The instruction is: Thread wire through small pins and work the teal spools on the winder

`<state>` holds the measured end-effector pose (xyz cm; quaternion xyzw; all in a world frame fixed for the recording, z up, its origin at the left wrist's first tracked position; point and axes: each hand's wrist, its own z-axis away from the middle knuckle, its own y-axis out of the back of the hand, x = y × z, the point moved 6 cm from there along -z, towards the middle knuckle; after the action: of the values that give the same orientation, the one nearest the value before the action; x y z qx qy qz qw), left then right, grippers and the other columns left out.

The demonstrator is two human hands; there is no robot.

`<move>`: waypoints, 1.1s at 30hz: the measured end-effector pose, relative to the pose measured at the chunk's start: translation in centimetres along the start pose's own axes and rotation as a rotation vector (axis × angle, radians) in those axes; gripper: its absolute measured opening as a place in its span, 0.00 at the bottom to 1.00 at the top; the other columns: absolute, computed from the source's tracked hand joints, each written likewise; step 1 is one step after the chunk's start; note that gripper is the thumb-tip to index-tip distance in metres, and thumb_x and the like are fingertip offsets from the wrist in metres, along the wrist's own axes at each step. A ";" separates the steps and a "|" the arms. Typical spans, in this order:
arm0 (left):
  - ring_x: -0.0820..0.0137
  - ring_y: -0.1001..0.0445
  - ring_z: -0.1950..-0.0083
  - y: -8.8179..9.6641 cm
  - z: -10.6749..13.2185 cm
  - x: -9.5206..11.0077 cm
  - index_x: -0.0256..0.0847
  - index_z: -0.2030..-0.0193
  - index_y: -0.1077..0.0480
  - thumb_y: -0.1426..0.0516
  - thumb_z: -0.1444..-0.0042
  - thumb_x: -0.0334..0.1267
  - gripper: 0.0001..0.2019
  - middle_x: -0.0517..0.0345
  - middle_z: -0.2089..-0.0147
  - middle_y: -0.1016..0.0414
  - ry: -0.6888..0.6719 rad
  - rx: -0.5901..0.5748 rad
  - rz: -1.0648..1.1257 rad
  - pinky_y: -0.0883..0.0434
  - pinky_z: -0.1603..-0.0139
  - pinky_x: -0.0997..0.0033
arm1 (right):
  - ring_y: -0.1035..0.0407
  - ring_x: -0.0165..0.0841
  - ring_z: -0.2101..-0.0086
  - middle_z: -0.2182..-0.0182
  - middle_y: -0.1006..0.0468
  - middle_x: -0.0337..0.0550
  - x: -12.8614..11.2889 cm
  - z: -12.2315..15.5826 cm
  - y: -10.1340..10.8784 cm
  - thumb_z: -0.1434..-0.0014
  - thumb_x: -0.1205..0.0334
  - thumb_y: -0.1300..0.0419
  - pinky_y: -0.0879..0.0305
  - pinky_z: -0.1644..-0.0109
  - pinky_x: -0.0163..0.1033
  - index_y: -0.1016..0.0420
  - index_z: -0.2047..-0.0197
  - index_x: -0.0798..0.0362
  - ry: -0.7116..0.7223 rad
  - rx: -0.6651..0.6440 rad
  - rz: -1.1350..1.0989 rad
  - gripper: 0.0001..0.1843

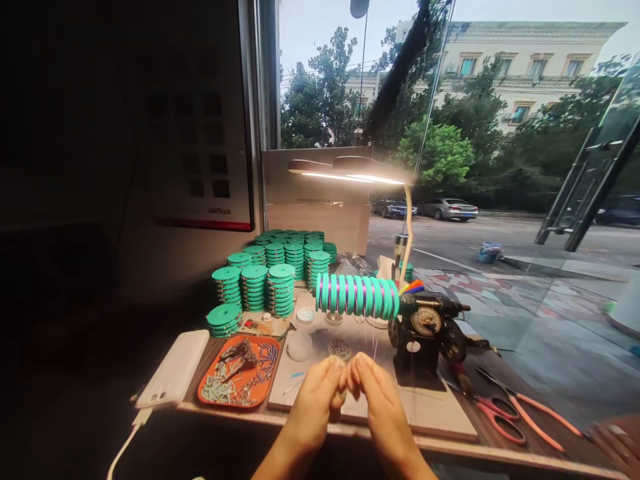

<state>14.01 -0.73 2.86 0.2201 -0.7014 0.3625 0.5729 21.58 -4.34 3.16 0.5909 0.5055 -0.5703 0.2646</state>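
My left hand (316,395) and my right hand (381,393) meet over the board's front part, fingertips pinched close together. What they hold, if anything, is too small to make out. Just beyond them, thin purple thread (374,337) hangs from a row of green spools (357,296). The spools sit side by side on the shaft of a black winding machine (425,333) with a round dial (427,321). Right behind my fingertips lies a small dish (339,348) of tiny pieces. A round white container (299,346) stands to its left.
Stacked green spools (254,288) fill the back left. An orange tray (239,371) holds small metal parts. A white power bank (173,368) lies at the left edge. Scissors (500,417) and orange-handled pliers (537,413) lie right. A lit lamp (350,170) overhangs the board (440,413).
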 end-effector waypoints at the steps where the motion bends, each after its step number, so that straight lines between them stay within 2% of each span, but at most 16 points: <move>1: 0.81 0.58 0.84 0.0 0.4 -0.1 0.40 0.79 0.46 0.49 0.50 0.48 0.16 0.70 0.85 0.54 0.001 -0.005 0.002 0.59 0.82 0.75 | 0.44 0.28 0.76 0.80 0.40 0.35 -0.1 0.4 0.0 0.51 0.45 0.46 0.44 0.69 0.33 0.38 0.80 0.52 0.022 0.001 0.024 0.19; 3: 0.80 0.56 0.83 0.0 1.1 -0.5 0.39 0.79 0.45 0.49 0.49 0.47 0.16 0.69 0.84 0.52 0.022 -0.029 0.001 0.58 0.81 0.75 | 0.39 0.31 0.67 0.73 0.33 0.39 0.2 1.2 0.2 0.50 0.47 0.45 0.43 0.59 0.34 0.31 0.73 0.52 0.007 0.025 0.026 0.16; 5: 0.79 0.54 0.82 -0.1 1.7 -1.1 0.39 0.79 0.45 0.50 0.49 0.48 0.16 0.68 0.84 0.51 0.071 -0.079 -0.029 0.57 0.81 0.74 | 0.38 0.34 0.62 0.69 0.30 0.42 1.1 1.9 0.2 0.51 0.46 0.44 0.44 0.55 0.34 0.27 0.68 0.52 -0.064 0.033 -0.038 0.17; 6: 0.79 0.53 0.82 -0.2 2.1 -1.6 0.39 0.80 0.45 0.50 0.49 0.49 0.17 0.67 0.84 0.50 0.109 -0.108 -0.056 0.56 0.81 0.74 | 0.37 0.34 0.63 0.69 0.29 0.42 1.7 2.1 0.0 0.52 0.45 0.45 0.42 0.57 0.35 0.27 0.68 0.52 -0.105 0.009 -0.082 0.19; 9: 0.80 0.51 0.82 -0.2 3.0 -3.1 0.38 0.79 0.42 0.46 0.54 0.53 0.18 0.67 0.83 0.48 0.226 -0.151 -0.057 0.56 0.80 0.75 | 0.38 0.31 0.75 0.78 0.33 0.40 3.3 2.6 -0.9 0.52 0.42 0.47 0.41 0.71 0.35 0.28 0.72 0.52 -0.206 -0.114 -0.208 0.21; 12: 0.80 0.49 0.82 0.5 3.7 -3.7 0.39 0.72 0.38 0.46 0.56 0.54 0.18 0.67 0.81 0.45 0.310 -0.166 -0.064 0.53 0.80 0.76 | 0.45 0.28 0.79 0.82 0.39 0.37 4.1 2.7 -1.3 0.52 0.41 0.48 0.45 0.74 0.34 0.32 0.80 0.53 -0.171 -0.144 -0.276 0.22; 14: 0.78 0.43 0.79 1.4 3.6 -2.9 0.38 0.72 0.35 0.46 0.53 0.47 0.13 0.64 0.79 0.40 0.294 -0.185 -0.205 0.48 0.78 0.76 | 0.47 0.28 0.78 0.82 0.41 0.37 4.2 2.9 -1.1 0.50 0.43 0.48 0.46 0.72 0.34 0.38 0.84 0.53 -0.088 -0.114 -0.276 0.23; 16: 0.75 0.37 0.72 2.5 2.8 -1.0 0.39 0.70 0.33 0.45 0.53 0.37 0.05 0.60 0.72 0.33 0.192 -0.107 -0.320 0.42 0.72 0.76 | 0.48 0.28 0.77 0.82 0.43 0.36 4.5 3.3 -0.6 0.50 0.44 0.48 0.48 0.71 0.34 0.41 0.84 0.52 -0.044 -0.043 -0.248 0.23; 18: 0.72 0.35 0.61 3.0 1.7 0.7 0.41 0.58 0.34 0.45 0.55 0.32 0.14 0.56 0.60 0.31 0.109 0.013 -0.218 0.40 0.61 0.75 | 0.49 0.28 0.77 0.82 0.44 0.35 5.0 3.9 -0.1 0.51 0.44 0.46 0.49 0.70 0.34 0.42 0.83 0.52 -0.058 0.034 -0.233 0.22; 20: 0.71 0.33 0.57 1.5 0.6 0.4 0.41 0.53 0.38 0.47 0.52 0.35 0.17 0.53 0.57 0.30 0.225 -0.094 0.018 0.40 0.57 0.73 | 0.50 0.27 0.78 0.82 0.46 0.34 5.5 4.3 0.1 0.52 0.44 0.45 0.49 0.72 0.34 0.44 0.83 0.52 -0.108 0.060 -0.276 0.22; 22: 0.71 0.30 0.65 -1.0 0.1 -0.4 0.40 0.52 0.38 0.49 0.49 0.40 0.17 0.51 0.61 0.27 0.354 -0.292 0.155 0.39 0.63 0.72 | 0.51 0.26 0.80 0.84 0.48 0.33 5.9 4.6 -0.2 0.53 0.43 0.44 0.51 0.75 0.33 0.45 0.83 0.52 -0.171 0.031 -0.356 0.23; 24: 0.71 0.31 0.72 -2.8 0.0 -1.5 0.37 0.53 0.37 0.47 0.51 0.43 0.19 0.51 0.68 0.26 0.418 -0.446 0.191 0.39 0.69 0.72 | 0.52 0.25 0.82 0.85 0.49 0.32 6.5 4.9 -0.4 0.56 0.40 0.44 0.51 0.78 0.33 0.45 0.83 0.52 -0.252 0.012 -0.400 0.24; 27: 0.71 0.33 0.75 -3.7 0.2 -3.1 0.30 0.60 0.32 0.44 0.55 0.42 0.18 0.54 0.78 0.30 0.429 -0.531 0.202 0.40 0.72 0.73 | 0.49 0.26 0.83 0.85 0.47 0.32 7.9 5.5 -0.6 0.59 0.37 0.44 0.49 0.79 0.33 0.43 0.80 0.51 -0.367 0.008 -0.370 0.25; 29: 0.76 0.37 0.78 -3.6 0.3 -3.9 0.29 0.71 0.31 0.44 0.54 0.41 0.13 0.59 0.82 0.36 0.404 -0.503 0.225 0.42 0.73 0.76 | 0.49 0.26 0.84 0.86 0.47 0.32 8.8 5.9 -0.8 0.61 0.35 0.45 0.49 0.79 0.34 0.44 0.81 0.50 -0.401 -0.037 -0.351 0.26; 31: 0.79 0.40 0.79 -3.2 0.4 -4.4 0.32 0.79 0.36 0.45 0.52 0.41 0.13 0.63 0.84 0.41 0.365 -0.442 0.265 0.43 0.73 0.78 | 0.50 0.25 0.85 0.87 0.47 0.31 9.4 6.1 -0.7 0.61 0.33 0.47 0.49 0.80 0.34 0.47 0.83 0.51 -0.411 -0.120 -0.322 0.28; 33: 0.78 0.38 0.78 -2.8 0.5 -4.7 0.36 0.81 0.41 0.45 0.53 0.43 0.15 0.65 0.84 0.43 0.326 -0.380 0.308 0.42 0.71 0.77 | 0.47 0.25 0.84 0.88 0.43 0.33 9.0 6.4 -0.1 0.58 0.33 0.50 0.49 0.79 0.33 0.45 0.83 0.52 -0.394 -0.269 -0.142 0.28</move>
<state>16.88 -3.43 -1.02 -0.0613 -0.6806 0.3377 0.6473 17.46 -7.30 -6.61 0.3909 0.5558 -0.6191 0.3937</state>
